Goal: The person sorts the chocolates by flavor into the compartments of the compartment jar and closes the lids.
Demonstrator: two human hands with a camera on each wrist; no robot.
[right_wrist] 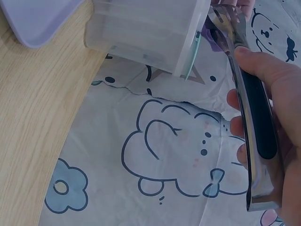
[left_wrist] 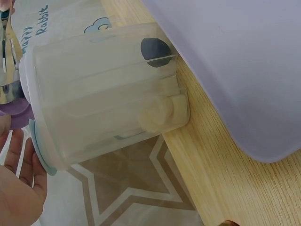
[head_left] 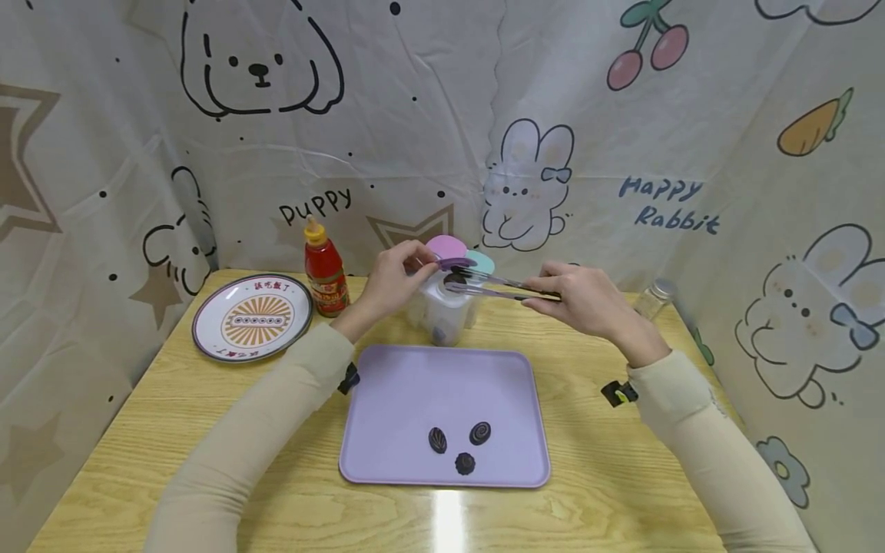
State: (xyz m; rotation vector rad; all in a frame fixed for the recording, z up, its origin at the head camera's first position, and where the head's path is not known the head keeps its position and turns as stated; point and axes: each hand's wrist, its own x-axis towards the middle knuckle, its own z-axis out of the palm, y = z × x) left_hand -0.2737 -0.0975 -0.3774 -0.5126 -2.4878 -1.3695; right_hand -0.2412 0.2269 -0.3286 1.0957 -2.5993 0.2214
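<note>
My left hand (head_left: 397,278) pinches a raised purple lid (head_left: 458,263) at the top of a translucent container (head_left: 442,313). Gripped in my right hand (head_left: 584,299) are metal tongs (right_wrist: 258,115) with dark handle grips, their tips over the container's opening. A dark chocolate-like piece (head_left: 455,279) shows at the tong tips; I cannot tell whether they clamp it. Through the container's wall, a dark piece (left_wrist: 156,51) and pale pieces (left_wrist: 162,113) show at the bottom. Pink (head_left: 445,246) and teal (head_left: 482,263) lids cover other sections.
In front of the container lies a lilac tray (head_left: 442,384) bearing three dark moulded pieces (head_left: 465,463). A patterned plate (head_left: 207,322) and a red sauce bottle (head_left: 325,269) stand at the left. A small glass jar (head_left: 653,299) is at the back right, near the curtain.
</note>
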